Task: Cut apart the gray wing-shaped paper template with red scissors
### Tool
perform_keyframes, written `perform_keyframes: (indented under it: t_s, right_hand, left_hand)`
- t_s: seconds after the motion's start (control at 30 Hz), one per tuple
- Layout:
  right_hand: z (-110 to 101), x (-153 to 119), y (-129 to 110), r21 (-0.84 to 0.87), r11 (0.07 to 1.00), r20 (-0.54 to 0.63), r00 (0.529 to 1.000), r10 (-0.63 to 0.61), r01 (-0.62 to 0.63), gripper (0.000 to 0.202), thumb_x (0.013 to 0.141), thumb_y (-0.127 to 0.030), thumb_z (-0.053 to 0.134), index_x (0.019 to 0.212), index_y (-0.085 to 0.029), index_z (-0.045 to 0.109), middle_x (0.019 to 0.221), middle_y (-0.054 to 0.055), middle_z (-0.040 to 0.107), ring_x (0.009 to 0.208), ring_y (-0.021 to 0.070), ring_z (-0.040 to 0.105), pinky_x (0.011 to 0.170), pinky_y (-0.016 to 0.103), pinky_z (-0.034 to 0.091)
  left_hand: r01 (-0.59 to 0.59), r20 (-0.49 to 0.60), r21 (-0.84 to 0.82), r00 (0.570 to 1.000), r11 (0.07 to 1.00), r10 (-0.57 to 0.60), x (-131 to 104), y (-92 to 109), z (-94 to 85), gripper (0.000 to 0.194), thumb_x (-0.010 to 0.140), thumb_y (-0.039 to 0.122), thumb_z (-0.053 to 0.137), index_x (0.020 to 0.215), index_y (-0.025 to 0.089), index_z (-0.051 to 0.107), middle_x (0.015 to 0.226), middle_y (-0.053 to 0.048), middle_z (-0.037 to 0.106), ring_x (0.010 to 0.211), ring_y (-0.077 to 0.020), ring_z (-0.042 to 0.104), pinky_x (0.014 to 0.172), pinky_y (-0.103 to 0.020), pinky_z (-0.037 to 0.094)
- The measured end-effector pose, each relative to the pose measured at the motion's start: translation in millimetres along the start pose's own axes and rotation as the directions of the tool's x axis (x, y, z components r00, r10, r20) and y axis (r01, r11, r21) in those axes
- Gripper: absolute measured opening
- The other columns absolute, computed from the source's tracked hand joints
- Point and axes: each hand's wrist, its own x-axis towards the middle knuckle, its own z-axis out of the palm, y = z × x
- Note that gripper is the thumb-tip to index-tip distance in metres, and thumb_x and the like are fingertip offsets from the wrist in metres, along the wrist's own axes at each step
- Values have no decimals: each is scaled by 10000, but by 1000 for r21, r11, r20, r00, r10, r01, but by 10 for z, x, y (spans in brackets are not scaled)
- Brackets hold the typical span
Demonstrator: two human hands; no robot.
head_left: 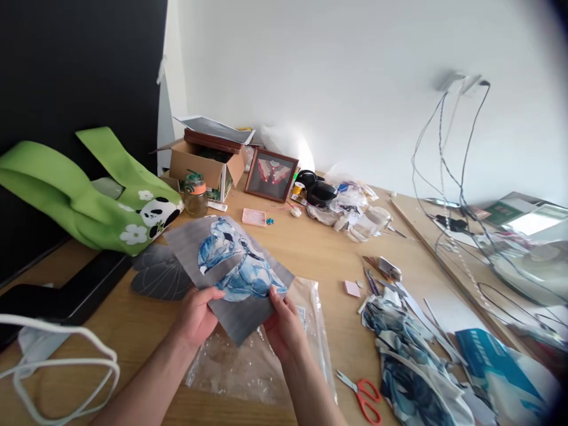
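A grey sheet with a blue-and-white patterned cutout design on it (244, 275) is held up at a tilt above the table. My left hand (199, 313) pinches its lower left edge, thumb on top. At the lower right edge my right hand (285, 322) grips it the same way, its thumb on the blue design. Under the hands lies a clear plastic bag (248, 367). A dark grey piece with pale petal-like lines (160, 273) sits just left of the sheet, partly covered by it. Red-handled scissors (361, 393) rest to the right of the bag.
Blue-and-white fabric (403, 349) is heaped at right beside a blue-and-white packet (501, 367). A green panda bag (102, 201), a glass jar (195, 198), a cardboard box (199, 160) and a framed butterfly picture (271, 174) stand behind. White cable (66, 355) loops at lower left.
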Motion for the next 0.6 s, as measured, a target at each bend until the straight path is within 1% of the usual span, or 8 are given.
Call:
perform_keyframes:
  t_s: [0.03, 0.1, 0.17, 0.23, 0.3, 0.4, 0.5, 0.6]
  right_hand:
    - [25, 27, -12, 24, 1000, -39, 999, -12, 13, 397, 629, -401, 872, 926, -187, 718, 919, 37, 763, 776, 175, 702, 664, 248, 561]
    - [30, 82, -80, 9, 1000, -91, 995, -29, 30, 396, 559, -347, 908, 866, -182, 720, 842, 30, 766, 732, 184, 706, 645, 255, 568]
    - [-21, 126, -214, -57, 998, -94, 995, -38, 33, 404, 531, -333, 914, 851, -179, 722, 799, 33, 766, 712, 203, 713, 648, 280, 577]
    - [-108, 158, -414, -166, 986, -52, 998, -21, 12, 394, 536, -349, 904, 842, -179, 724, 773, 37, 766, 702, 216, 718, 658, 303, 582]
    - [-209, 191, -669, -285, 958, -5, 1000, 25, -26, 363, 548, -359, 893, 815, -179, 725, 748, 36, 764, 677, 214, 718, 668, 315, 584]
    - [-349, 285, -1095, -381, 920, 23, 994, 103, -87, 354, 525, -283, 898, 806, -144, 736, 746, 67, 764, 631, 210, 712, 667, 328, 581]
    - [-425, 454, -1480, -487, 862, 62, 979, 193, -139, 355, 545, -223, 881, 852, -112, 742, 784, 108, 765, 641, 222, 717, 672, 355, 577]
    - [-353, 667, -1771, -707, 700, 161, 940, 300, -102, 337, 597, -243, 852, 888, -115, 741, 797, 92, 763, 695, 207, 720, 723, 365, 571]
  left_hand:
    - [32, 36, -1, 999, 999, -32, -20, -19, 3, 537, 480, 21, 754, 1004, 138, 731, 834, -62, 782, 933, -334, 714, 911, -478, 548]
    - [90, 136, -22, 987, 996, -86, -50, -39, 7, 523, 547, 66, 792, 1058, 151, 720, 936, -83, 780, 1031, -346, 685, 971, -486, 506]
    - [143, 267, -96, 957, 985, -113, -59, -23, 0, 517, 649, 236, 824, 1145, 178, 692, 1076, -104, 754, 1138, -352, 634, 1024, -491, 460]
    - [179, 357, -214, 930, 960, -94, -45, 25, -21, 597, 718, 489, 768, 1236, 217, 646, 1181, -101, 718, 1222, -350, 577, 1058, -488, 425]
    - [178, 364, -308, 930, 935, -57, -13, 89, -54, 673, 757, 649, 649, 1299, 253, 600, 1213, -84, 704, 1249, -337, 557, 1064, -481, 415]
    - [166, 350, -310, 935, 936, -50, 46, 163, -97, 743, 794, 746, 492, 1371, 279, 531, 1212, -87, 701, 1199, -325, 594, 1024, -486, 441]
    - [240, 382, -246, 914, 939, -133, 89, 187, -101, 844, 733, 823, 463, 1377, 280, 522, 1177, -108, 706, 1106, -331, 643, 936, -479, 491]
    - [340, 418, -190, 877, 921, -237, 106, 184, -76, 810, 732, 801, 497, 1321, 250, 573, 1164, -126, 707, 1073, -329, 654, 878, -443, 511]
